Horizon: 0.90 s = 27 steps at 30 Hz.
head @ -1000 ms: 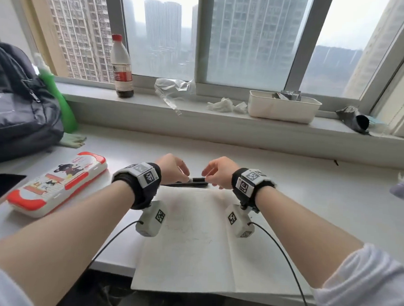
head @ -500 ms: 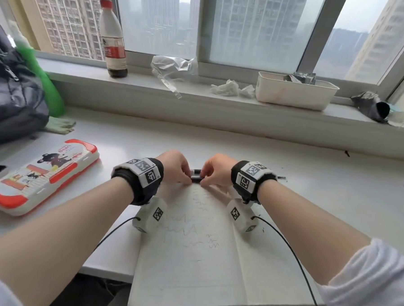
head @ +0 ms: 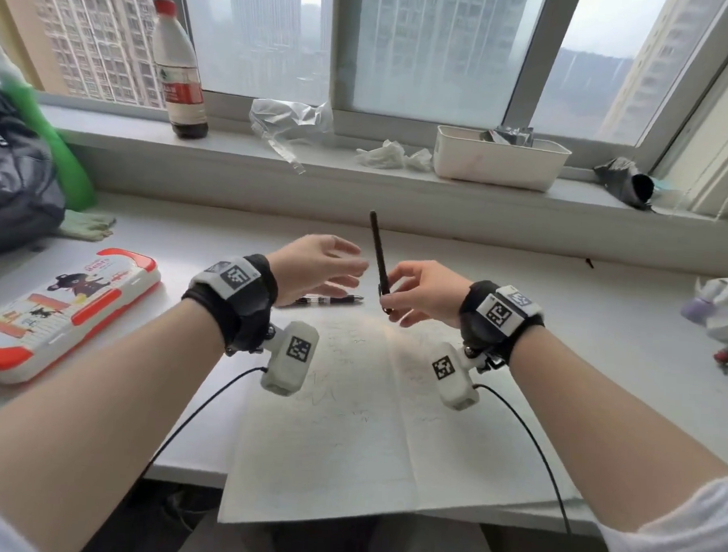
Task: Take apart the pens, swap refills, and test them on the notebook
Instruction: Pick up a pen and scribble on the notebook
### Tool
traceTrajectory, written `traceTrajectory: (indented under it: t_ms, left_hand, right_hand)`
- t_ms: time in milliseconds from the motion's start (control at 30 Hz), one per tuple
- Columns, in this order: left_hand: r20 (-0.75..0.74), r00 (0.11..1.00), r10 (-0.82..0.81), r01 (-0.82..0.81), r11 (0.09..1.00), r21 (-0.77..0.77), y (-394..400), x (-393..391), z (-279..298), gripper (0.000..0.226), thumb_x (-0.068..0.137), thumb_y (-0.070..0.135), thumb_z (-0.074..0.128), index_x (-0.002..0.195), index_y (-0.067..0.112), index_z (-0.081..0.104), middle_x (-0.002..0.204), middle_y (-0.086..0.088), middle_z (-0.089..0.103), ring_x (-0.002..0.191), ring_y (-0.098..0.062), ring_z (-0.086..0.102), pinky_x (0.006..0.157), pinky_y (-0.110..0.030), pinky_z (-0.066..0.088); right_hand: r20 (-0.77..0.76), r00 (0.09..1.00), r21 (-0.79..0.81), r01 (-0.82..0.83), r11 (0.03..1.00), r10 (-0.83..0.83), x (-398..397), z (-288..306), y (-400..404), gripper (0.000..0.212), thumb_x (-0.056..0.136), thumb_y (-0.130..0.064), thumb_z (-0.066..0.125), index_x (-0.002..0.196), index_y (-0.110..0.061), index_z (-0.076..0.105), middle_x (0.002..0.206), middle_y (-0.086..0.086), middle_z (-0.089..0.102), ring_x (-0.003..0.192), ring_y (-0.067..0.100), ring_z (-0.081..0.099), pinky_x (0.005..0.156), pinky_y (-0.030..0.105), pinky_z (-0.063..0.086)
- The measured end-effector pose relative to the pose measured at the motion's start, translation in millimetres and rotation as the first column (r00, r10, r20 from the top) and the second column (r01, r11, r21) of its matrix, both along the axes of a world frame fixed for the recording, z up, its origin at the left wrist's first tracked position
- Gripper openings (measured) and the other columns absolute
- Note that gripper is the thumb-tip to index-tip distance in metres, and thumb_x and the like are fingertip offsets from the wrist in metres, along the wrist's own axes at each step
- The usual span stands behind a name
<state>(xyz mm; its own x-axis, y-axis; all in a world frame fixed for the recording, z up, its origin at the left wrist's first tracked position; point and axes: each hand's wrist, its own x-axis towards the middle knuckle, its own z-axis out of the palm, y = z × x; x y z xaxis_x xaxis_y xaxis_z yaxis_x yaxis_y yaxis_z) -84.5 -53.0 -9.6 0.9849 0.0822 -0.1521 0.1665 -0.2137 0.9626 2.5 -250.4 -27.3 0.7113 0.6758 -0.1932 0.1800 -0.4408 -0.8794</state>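
Note:
My right hand (head: 422,293) pinches a dark pen (head: 379,255) near its lower end and holds it almost upright above the top edge of the open notebook (head: 370,436). My left hand (head: 318,269) hovers just left of that pen with fingers spread and relaxed, holding nothing. A second pen (head: 331,300), black with a clear section, lies flat on the desk under my left hand, just beyond the notebook. The notebook pages carry faint scribbles.
A red and white pencil case (head: 56,314) lies at the left. A dark backpack (head: 13,181) and green bottle (head: 71,163) stand far left. On the sill are a drink bottle (head: 179,72), plastic wrap (head: 290,120) and a white tray (head: 499,158). A small toy (head: 719,311) sits at right.
Both hands were together on the pens at the notebook's top edge. Now my right hand has lifted one pen upright and my left hand has let go and opened.

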Motion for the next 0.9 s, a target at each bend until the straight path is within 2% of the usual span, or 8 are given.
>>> traceTrajectory:
  t_ms: [100,200,300,400,533,733,800,900]
  left_hand:
    - [0.019,0.999,-0.042,0.039,0.993,0.109,-25.4,-1.2,-9.7,0.023,0.093,0.02,0.064,0.111,0.006,0.064,0.109,-0.016,0.072,0.096,-0.023,0.07,0.084,-0.033,0.059]
    - [0.029,0.999,-0.04,0.033,0.978,0.207,-34.1,-4.6,-9.7,0.02,0.1,0.016,0.052,0.112,0.001,0.057,0.109,-0.019,0.07,0.098,-0.03,0.069,0.092,-0.044,0.056]
    - [-0.003,0.997,-0.081,0.079,0.957,0.278,-36.4,-9.9,-5.0,0.02,0.103,0.014,0.038,0.112,0.002,0.051,0.092,-0.011,0.068,0.081,-0.023,0.068,0.077,-0.039,0.059]
    - [-0.059,0.985,-0.163,0.172,0.889,0.425,-51.9,-12.8,-2.0,0.02,0.102,0.013,0.032,0.106,0.01,0.052,0.077,-0.003,0.051,0.062,-0.015,0.047,0.055,-0.028,0.047]
    - [-0.067,0.967,-0.245,0.251,0.881,0.402,-72.3,-9.9,-0.8,0.02,0.103,0.02,0.035,0.104,0.01,0.052,0.075,0.0,0.044,0.057,-0.011,0.036,0.046,-0.023,0.031]
    - [-0.043,0.971,-0.234,0.233,0.896,0.378,-68.9,-8.3,-6.8,0.025,0.103,0.032,0.04,0.112,0.015,0.056,0.072,-0.001,0.043,0.05,-0.011,0.031,0.041,-0.024,0.024]
    - [-0.057,0.975,-0.217,0.22,0.881,0.419,-64.6,-7.7,-6.2,0.032,0.1,0.044,0.041,0.106,0.018,0.058,0.072,-0.001,0.044,0.049,-0.012,0.032,0.04,-0.023,0.025]
    - [-0.157,0.969,-0.189,0.245,0.788,0.565,-46.9,-7.7,-6.7,0.056,0.093,0.062,0.041,0.093,0.008,0.056,0.07,-0.005,0.045,0.05,-0.016,0.034,0.041,-0.022,0.029]
  right_hand:
    - [-0.045,0.999,0.082,0.028,0.996,-0.025,-9.5,-4.6,2.6,0.018,0.081,-0.008,0.078,0.093,-0.006,0.065,0.081,0.012,0.075,0.071,0.021,0.074,0.059,0.029,0.057]
    - [-0.03,1.0,0.052,0.005,0.999,-0.003,-15.7,-3.4,-1.9,0.017,0.084,-0.017,0.076,0.095,-0.007,0.068,0.087,0.01,0.075,0.073,0.019,0.075,0.058,0.028,0.057]
    - [0.021,0.999,0.034,0.047,0.998,-0.047,-15.2,3.0,-12.2,0.043,0.085,-0.047,0.069,0.102,-0.008,0.065,0.082,0.005,0.067,0.061,0.015,0.069,0.051,0.026,0.053]
    - [-0.115,0.987,0.124,0.126,0.984,-0.112,-15.2,4.8,-17.1,0.054,0.086,-0.058,0.059,0.102,-0.007,0.058,0.066,0.002,0.058,0.046,0.013,0.054,0.041,0.024,0.044]
    - [-0.246,0.962,0.229,0.177,0.957,-0.119,-21.7,-10.0,-23.5,0.038,0.093,-0.043,0.058,0.085,-0.006,0.06,0.057,0.0,0.055,0.045,0.013,0.05,0.04,0.021,0.04]
    - [-0.274,0.95,0.348,0.245,0.905,-0.152,-26.1,-12.5,-24.2,0.024,0.096,-0.025,0.057,0.092,-0.001,0.059,0.055,-0.001,0.053,0.043,0.011,0.047,0.039,0.02,0.039]
    - [-0.259,0.953,0.389,0.255,0.885,-0.16,-25.3,-7.8,-21.4,0.019,0.096,-0.02,0.057,0.089,-0.002,0.058,0.055,-0.001,0.056,0.043,0.011,0.048,0.039,0.02,0.041]
    - [-0.257,0.944,0.415,0.302,0.858,-0.208,-21.2,-2.9,-17.4,0.015,0.095,-0.014,0.053,0.083,-0.004,0.057,0.055,0.004,0.062,0.043,0.015,0.057,0.038,0.022,0.045]
